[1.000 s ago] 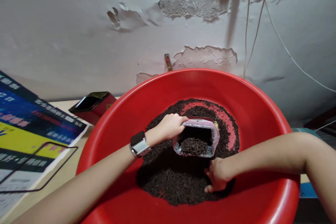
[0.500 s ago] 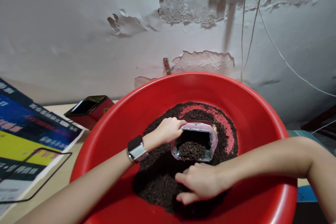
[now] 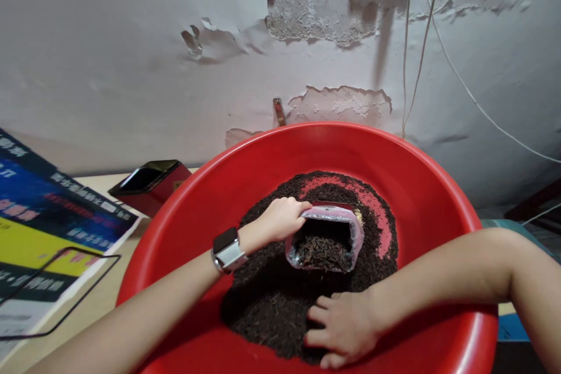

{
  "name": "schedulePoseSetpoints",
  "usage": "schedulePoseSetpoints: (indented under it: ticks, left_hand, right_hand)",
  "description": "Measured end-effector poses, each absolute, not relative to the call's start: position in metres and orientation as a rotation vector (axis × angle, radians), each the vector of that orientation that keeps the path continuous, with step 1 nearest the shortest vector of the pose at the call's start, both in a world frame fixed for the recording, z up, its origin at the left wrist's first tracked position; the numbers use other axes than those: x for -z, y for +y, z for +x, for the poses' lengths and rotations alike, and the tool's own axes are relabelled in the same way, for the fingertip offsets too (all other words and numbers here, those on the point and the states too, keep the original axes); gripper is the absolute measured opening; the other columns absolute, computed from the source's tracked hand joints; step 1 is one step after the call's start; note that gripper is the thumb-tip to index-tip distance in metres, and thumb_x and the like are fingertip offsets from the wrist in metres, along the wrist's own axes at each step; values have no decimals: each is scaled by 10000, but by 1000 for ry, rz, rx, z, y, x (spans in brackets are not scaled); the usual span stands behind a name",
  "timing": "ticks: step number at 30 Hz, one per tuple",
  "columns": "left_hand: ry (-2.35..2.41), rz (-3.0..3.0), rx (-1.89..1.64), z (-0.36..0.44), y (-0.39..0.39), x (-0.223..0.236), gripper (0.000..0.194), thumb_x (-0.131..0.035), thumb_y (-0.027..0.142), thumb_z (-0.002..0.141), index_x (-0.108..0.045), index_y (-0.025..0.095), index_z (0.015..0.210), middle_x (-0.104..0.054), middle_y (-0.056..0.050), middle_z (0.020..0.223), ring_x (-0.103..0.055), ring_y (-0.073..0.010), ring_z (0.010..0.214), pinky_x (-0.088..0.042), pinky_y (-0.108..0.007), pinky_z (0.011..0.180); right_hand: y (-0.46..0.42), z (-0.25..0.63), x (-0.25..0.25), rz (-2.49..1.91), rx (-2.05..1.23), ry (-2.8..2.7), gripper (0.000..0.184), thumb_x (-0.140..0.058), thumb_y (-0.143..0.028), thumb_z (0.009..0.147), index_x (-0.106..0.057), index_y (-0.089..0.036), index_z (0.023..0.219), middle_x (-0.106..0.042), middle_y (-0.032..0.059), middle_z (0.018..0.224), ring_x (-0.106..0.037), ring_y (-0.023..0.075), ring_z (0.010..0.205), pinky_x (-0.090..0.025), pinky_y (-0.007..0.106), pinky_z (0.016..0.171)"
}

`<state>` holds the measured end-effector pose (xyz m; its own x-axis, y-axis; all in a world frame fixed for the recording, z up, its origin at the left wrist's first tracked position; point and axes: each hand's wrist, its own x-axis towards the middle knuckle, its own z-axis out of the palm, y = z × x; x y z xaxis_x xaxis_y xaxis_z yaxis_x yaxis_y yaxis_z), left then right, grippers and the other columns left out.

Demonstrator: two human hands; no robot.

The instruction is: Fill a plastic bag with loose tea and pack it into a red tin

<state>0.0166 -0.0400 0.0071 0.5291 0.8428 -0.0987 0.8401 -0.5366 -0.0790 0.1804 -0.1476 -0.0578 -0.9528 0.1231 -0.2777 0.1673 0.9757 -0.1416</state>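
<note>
A big red plastic basin point(image 3: 429, 187) holds a heap of dark loose tea leaves point(image 3: 272, 310). My left hand point(image 3: 280, 219), with a smartwatch point(image 3: 225, 250) on the wrist, grips the rim of an open foil-lined bag point(image 3: 326, 239) that lies tilted in the heap, partly filled with leaves. My right hand point(image 3: 344, 327) rests on the near side of the heap, just below the bag's mouth, fingers spread and slightly curled into the leaves.
A red tin with a dark lid point(image 3: 149, 184) stands left of the basin on a pale table. A printed poster point(image 3: 39, 216) and a black wire frame point(image 3: 56, 292) lie at the far left. Behind is a peeling wall with hanging white cables point(image 3: 421, 35).
My right hand swept left across the near leaves toward the bag's mouth, then drew back a little and lower. My left hand and the bag stayed in place.
</note>
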Motion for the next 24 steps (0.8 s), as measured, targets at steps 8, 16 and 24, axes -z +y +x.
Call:
schedulePoseSetpoints:
  ticks: [8, 16, 24]
  left_hand:
    - [-1502, -2744, -197, 18, -41, -9, 418, -368, 247, 778, -576, 279, 1140, -690, -78, 936, -644, -244, 843, -462, -323, 689]
    - [-1523, -2739, -222, 21, -42, -13, 415, -364, 236, 781, -581, 279, 1132, -691, -71, 933, -643, -234, 846, -458, -312, 699]
    - [-1493, -2739, -206, 17, -41, -8, 424, -383, 228, 769, -575, 278, 1143, -690, -74, 934, -641, -234, 849, -457, -313, 703]
  right_hand:
    - [-142, 185, 79, 614, 633, 2492, 680, -465, -499, 791, -330, -104, 1328, -412, 261, 1273, -486, 396, 1100, -485, 458, 749]
    - [-147, 179, 68, 722, 821, 2219, 733, -435, -472, 796, -270, -18, 1347, -591, 271, 1040, -628, 331, 878, -494, 363, 551]
    - [-139, 170, 32, 457, 430, 2855, 396, -358, -428, 860, -464, -154, 1125, -643, 94, 840, -622, 203, 650, -389, 259, 434]
